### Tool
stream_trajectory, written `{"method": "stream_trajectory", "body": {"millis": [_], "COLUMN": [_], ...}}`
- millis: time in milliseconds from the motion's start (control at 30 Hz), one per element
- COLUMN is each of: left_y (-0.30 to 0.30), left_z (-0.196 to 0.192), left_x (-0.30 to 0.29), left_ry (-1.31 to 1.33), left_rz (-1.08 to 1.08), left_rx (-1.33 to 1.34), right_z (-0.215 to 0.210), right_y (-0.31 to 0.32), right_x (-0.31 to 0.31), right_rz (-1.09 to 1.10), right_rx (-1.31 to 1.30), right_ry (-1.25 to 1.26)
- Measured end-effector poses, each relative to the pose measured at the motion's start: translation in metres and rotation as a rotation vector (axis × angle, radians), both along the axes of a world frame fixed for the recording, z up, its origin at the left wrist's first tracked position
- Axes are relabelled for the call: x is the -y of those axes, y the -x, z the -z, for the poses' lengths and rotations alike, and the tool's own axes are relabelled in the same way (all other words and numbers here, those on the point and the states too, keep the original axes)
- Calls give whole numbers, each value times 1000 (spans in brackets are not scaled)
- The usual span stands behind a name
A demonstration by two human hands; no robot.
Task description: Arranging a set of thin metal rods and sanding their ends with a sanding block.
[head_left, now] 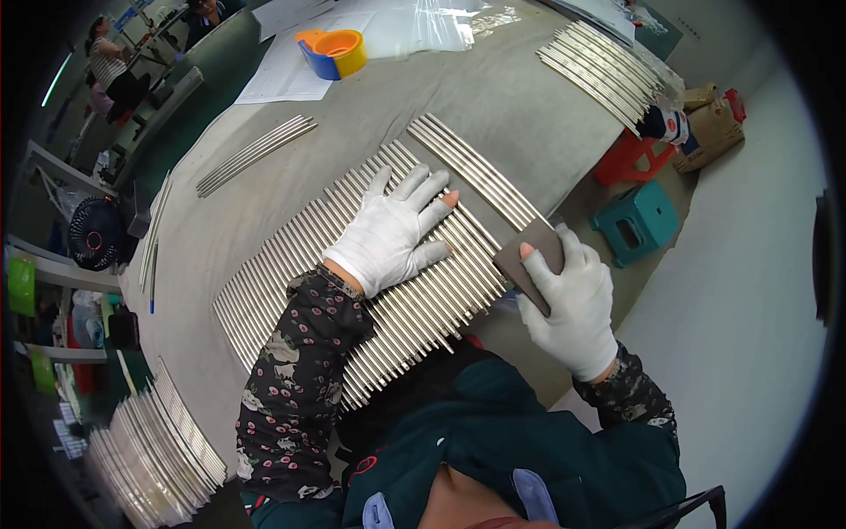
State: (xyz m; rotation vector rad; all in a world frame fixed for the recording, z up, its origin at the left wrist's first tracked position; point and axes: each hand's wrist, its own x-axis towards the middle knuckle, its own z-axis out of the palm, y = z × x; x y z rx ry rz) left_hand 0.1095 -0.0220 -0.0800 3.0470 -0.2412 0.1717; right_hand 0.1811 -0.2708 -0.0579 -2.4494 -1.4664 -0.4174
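A wide row of thin metal rods [291, 264] lies side by side on the grey table. My left hand [397, 220], in a white glove with some fingertips bare, rests flat on the rods with its fingers spread. A narrower group of several rods [476, 172] lies just to the right, split from the row by a small gap. My right hand [573, 304], gloved the same way, grips a brown-grey rectangular block [539, 256], perhaps a sanding sponge. The block is at the near ends of the narrower group; whether it presses on them I cannot tell.
An orange, yellow and blue tape ring [333, 53] stands on papers [282, 75] at the back. More rods [604, 75] lie far right, a few [256, 157] at the left, and a bundle [159, 450] at the lower left. A teal stool [636, 222] stands right of the table.
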Motion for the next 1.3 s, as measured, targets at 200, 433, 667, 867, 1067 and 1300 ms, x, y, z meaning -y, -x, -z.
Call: {"method": "stream_trajectory", "body": {"millis": [200, 433, 667, 867, 1067, 1300], "left_y": [1, 1, 1, 0, -1, -7], "left_z": [4, -1, 0, -1, -2, 0], "left_x": [-4, -3, -3, -4, -3, -4], "left_ry": [30, -3, 0, -9, -10, -9], "left_rz": [21, 13, 8, -7, -13, 6], "left_rx": [35, -6, -33, -91, -91, -70], "right_z": [-2, 5, -8, 2, 11, 16], "right_y": [0, 4, 2, 12, 11, 6], "right_x": [-19, -17, 40, 42, 32, 34], "right_rz": [41, 65, 33, 70, 56, 76], "right_rx": [-124, -73, -163, -211, -228, -257], "right_ry": [5, -87, 10, -48, -83, -69]}}
